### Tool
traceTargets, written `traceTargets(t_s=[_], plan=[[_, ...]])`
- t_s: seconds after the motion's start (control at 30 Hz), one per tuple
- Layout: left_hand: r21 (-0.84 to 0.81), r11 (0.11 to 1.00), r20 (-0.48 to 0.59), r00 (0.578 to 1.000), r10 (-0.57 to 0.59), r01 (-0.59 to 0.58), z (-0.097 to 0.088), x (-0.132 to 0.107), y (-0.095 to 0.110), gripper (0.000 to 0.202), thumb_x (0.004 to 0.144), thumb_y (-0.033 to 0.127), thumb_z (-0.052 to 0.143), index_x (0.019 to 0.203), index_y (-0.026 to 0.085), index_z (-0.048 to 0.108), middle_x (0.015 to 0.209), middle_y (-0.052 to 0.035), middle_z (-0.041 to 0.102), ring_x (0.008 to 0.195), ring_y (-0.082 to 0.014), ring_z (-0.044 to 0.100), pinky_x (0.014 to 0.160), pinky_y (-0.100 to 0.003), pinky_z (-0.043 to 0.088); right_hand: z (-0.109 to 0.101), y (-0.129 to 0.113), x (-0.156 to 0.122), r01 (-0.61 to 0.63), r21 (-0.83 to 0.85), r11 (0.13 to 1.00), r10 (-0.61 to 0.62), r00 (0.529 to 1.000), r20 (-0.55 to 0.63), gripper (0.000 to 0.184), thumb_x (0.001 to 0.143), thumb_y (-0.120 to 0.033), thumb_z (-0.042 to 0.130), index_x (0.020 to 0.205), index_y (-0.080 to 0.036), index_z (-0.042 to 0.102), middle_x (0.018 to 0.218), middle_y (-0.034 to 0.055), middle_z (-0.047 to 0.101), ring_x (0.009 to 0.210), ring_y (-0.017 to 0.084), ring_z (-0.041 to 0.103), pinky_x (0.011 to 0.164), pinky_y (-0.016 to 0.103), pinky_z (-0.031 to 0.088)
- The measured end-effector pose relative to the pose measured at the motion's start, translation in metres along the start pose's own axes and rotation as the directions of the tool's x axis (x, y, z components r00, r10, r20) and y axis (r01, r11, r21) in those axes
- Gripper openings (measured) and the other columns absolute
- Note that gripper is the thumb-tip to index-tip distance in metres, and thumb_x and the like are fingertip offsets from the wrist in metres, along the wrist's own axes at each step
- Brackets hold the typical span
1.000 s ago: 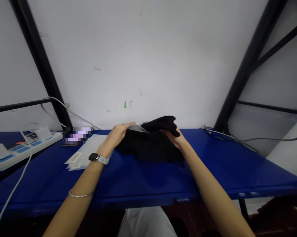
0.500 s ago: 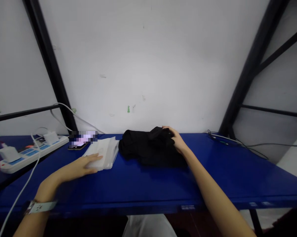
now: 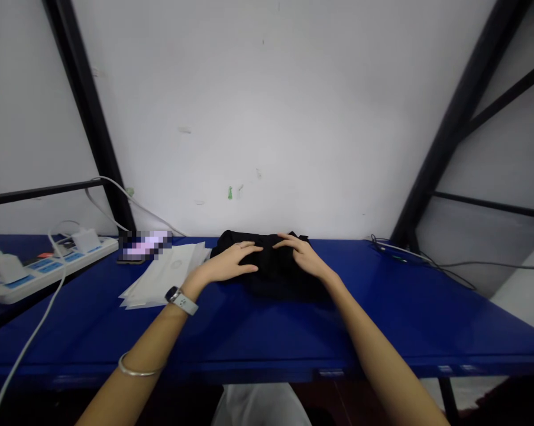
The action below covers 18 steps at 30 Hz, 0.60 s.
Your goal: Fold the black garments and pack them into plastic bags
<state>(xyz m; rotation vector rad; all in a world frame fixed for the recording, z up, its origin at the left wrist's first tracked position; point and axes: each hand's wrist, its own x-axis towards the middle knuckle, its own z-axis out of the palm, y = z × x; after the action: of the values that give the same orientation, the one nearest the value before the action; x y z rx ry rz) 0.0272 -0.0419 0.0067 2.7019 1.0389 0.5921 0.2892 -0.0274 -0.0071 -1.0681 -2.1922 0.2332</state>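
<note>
A bunched black cloth [image 3: 271,275], perhaps a garment, lies on the blue tabletop [image 3: 267,337] near the wall. My left hand [image 3: 229,261] rests on its left part, fingers stretched out and apart. On its right part lies my right hand [image 3: 304,254], fingers also extended and spread over the fabric. The folds under both palms are hidden. Left of the cloth, partly behind my left wrist, is a stack of thin whitish plastic bags [image 3: 160,275], slightly fanned; neither hand holds it.
At the left stands a white power strip [image 3: 49,275] with chargers plugged in. A phone [image 3: 145,245] lies behind the bags. A white cable [image 3: 31,343] hangs over the front left edge. Thin cables [image 3: 400,251] run along the back right. Black frame posts [image 3: 444,136] rise on both sides.
My left hand has left the bags and moved right onto the black cloth. The bags now lie flatter and more spread out. My right hand has shifted slightly left, its fingers flatter.
</note>
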Motion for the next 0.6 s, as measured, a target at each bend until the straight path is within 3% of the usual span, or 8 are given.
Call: traceTargets(t_s=[0.13,0.23,0.3,0.37,0.47,0.6], plan=[[0.072,0.997,-0.056,0.998,0.006,-0.002,0.009,0.014,0.008,0.065,0.084,0.053,0.056,0.142,0.04,0.032,0.155,-0.0027,0.025,0.141,-0.0311,0.02,0.112,-0.054,0.021,-0.021,0.014,-0.007,-0.21,-0.225,0.951,0.219,0.976,0.016,0.047,0.065,0.003,0.036,0.086,-0.018,0.072,0.122,0.0084,0.062,0.113,0.022,0.057,0.101,0.035,0.039],[0.114,0.992,-0.023,0.998,0.064,-0.061,0.011,0.012,0.016,0.068,0.081,0.056,0.058,0.142,0.044,0.03,0.157,0.001,0.019,0.142,-0.0329,0.014,0.112,-0.059,0.013,-0.034,0.02,-0.012,-0.374,-0.319,0.871,0.382,0.923,-0.04,0.04,0.072,-0.002,0.039,0.086,-0.019,0.072,0.105,0.0084,0.069,0.1,0.024,0.062,0.09,0.037,0.045],[0.159,0.981,-0.022,0.993,0.12,-0.115,0.014,0.013,0.022,0.069,0.082,0.055,0.058,0.143,0.044,0.029,0.157,0.0012,0.018,0.143,-0.0327,0.012,0.112,-0.06,0.011,-0.039,0.019,-0.013,-0.339,-0.247,0.908,0.353,0.935,0.014,0.032,0.08,-0.011,0.043,0.091,-0.02,0.071,0.099,0.0067,0.07,0.093,0.023,0.063,0.085,0.035,0.046],[0.22,0.96,-0.018,0.983,0.18,-0.172,0.022,0.018,0.029,0.067,0.083,0.052,0.059,0.143,0.043,0.029,0.156,0.0004,0.021,0.143,-0.0323,0.011,0.111,-0.061,0.01,-0.041,0.014,-0.013,-0.247,-0.122,0.961,0.264,0.953,0.151,0.023,0.084,-0.025,0.05,0.093,-0.02,0.071,0.095,0.0051,0.071,0.089,0.021,0.063,0.084,0.033,0.047],[0.306,0.915,0.024,0.963,0.268,-0.262,0.033,0.028,0.039,0.065,0.086,0.045,0.057,0.143,0.04,0.029,0.153,-0.0008,0.03,0.142,-0.0315,0.015,0.111,-0.061,0.01,-0.037,0.006,-0.012,-0.166,-0.017,0.986,0.164,0.937,0.309,0.026,0.083,-0.035,0.055,0.097,-0.02,0.071,0.099,0.0051,0.071,0.092,0.022,0.063,0.088,0.035,0.046],[0.421,0.875,-0.048,0.958,0.284,-0.238,0.032,0.031,0.047,0.057,0.089,0.034,0.053,0.142,0.033,0.032,0.143,-0.0056,0.043,0.134,-0.0278,0.032,0.11,-0.058,0.014,-0.03,-0.001,-0.009,-0.076,0.12,0.99,0.038,0.958,0.285,0.037,0.089,-0.029,0.046,0.121,-0.022,0.062,0.127,0.0047,0.06,0.118,0.022,0.052,0.105,0.038,0.035]])
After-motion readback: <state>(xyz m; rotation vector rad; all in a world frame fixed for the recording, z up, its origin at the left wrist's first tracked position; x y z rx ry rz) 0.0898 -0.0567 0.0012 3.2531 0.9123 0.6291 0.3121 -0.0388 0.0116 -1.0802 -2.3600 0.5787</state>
